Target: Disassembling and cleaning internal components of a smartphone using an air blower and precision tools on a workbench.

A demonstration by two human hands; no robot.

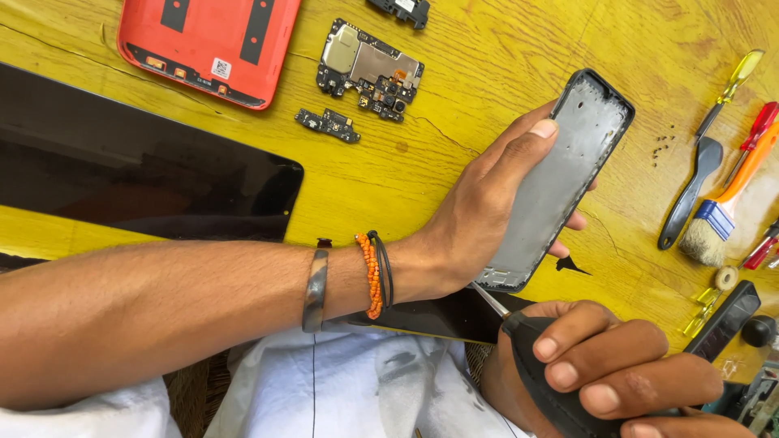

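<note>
At the far left a big black flat panel (138, 174) lies on the yellow wooden table (487, 73). Above it, at the top edge, sits a red phone back cover (207, 45) with its inside facing up. Just to its right lies a green and silver circuit board (369, 71), and a small black board (327, 124) lies below that one. Another small black part (399, 10) peeks in at the top.

The person's left arm reaches across from the left. It wears a dark metal bangle (315, 289), then orange beads (369, 276) and a black cord at the wrist. The left hand (479, 211) is wrapped around a grey phone frame (560, 174) with a black rim. The thumb lies across its inner face and the fingers curl behind it. The frame is held up over the table, tilted, with its top end pointing up and to the right.

Lower down, the right hand (600, 373) is closed tight around the black handle of a screwdriver (527, 345). Its thin metal tip points up and left and meets the bottom corner of the frame.

A few tiny screws (664, 148) lie on the table right of the frame. At the far right lie a black brush (692, 193), a yellow-handled screwdriver (733, 83), a red-handled screwdriver (759, 128) and an orange paintbrush with a blue band (725, 209).
</note>
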